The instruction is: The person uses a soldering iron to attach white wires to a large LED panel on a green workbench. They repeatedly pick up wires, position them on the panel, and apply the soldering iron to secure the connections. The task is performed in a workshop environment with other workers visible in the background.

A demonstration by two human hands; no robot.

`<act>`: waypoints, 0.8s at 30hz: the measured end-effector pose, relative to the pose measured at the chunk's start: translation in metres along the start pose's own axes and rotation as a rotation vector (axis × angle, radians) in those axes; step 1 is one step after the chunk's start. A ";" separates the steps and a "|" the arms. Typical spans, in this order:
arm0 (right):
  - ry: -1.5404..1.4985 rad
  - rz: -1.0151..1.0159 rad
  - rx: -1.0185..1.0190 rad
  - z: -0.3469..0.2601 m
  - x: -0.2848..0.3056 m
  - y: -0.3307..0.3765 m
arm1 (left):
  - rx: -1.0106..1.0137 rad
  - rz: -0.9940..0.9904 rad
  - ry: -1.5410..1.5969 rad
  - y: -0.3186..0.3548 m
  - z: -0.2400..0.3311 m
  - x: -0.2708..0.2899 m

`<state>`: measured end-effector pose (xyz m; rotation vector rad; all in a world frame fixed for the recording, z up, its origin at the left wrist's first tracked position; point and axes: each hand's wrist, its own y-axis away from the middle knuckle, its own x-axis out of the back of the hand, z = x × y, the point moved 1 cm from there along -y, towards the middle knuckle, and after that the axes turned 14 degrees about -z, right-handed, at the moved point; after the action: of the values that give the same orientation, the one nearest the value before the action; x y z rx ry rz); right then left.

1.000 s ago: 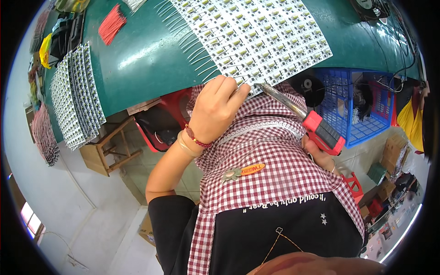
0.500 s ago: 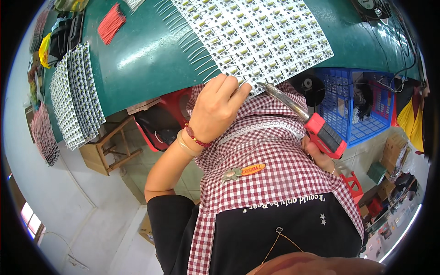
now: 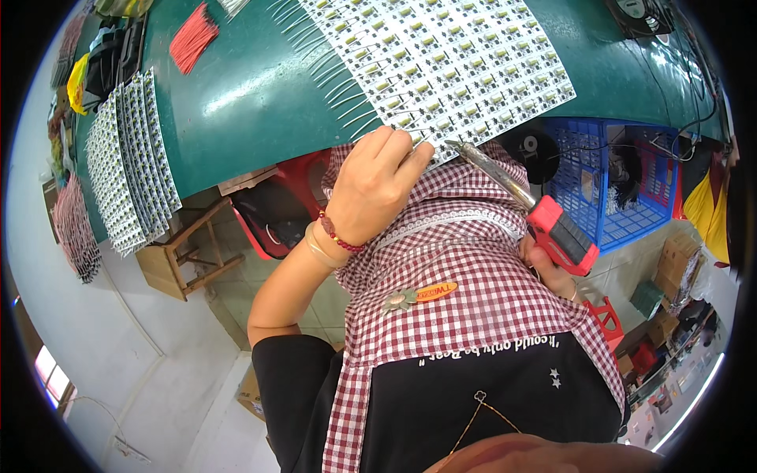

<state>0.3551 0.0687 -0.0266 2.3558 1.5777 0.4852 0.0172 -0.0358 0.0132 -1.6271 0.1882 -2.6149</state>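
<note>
pinching the near edge of the white circuit panel (image 3: 449,63) on the green tabletop (image 3: 244,102), the left hand (image 3: 377,185) fingers probably hold a thin wire; the right hand (image 3: 552,272) grips a red soldering iron (image 3: 520,201), its tip at that edge.

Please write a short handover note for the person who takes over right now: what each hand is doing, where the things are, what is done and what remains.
Left hand: fingers pinch a thin wire at the near edge of the white circuit board panel on the green table.
Right hand: grips the red-handled soldering iron, tip at the same edge, beside the left fingers.
Done: many wires already stick out along the panel's left edge.
Left: cannot tell how many joints remain. More panels lie stacked at the left.
</note>
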 end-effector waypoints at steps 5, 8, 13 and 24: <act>-0.095 0.016 0.045 -0.004 -0.002 -0.002 | -0.013 0.001 -0.037 -0.001 0.000 0.000; -0.087 0.000 0.049 -0.004 -0.001 -0.002 | -0.042 -0.003 -0.128 -0.002 0.000 0.004; -0.049 -0.027 0.036 0.009 0.003 0.004 | -0.051 0.190 -0.210 -0.001 0.008 0.008; -0.143 -0.038 0.124 -0.008 0.004 -0.006 | 0.019 0.210 -0.088 0.008 0.022 -0.019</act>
<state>0.3481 0.0747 -0.0215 2.3852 1.6253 0.2110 0.0456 -0.0436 0.0046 -1.6153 0.3103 -2.3798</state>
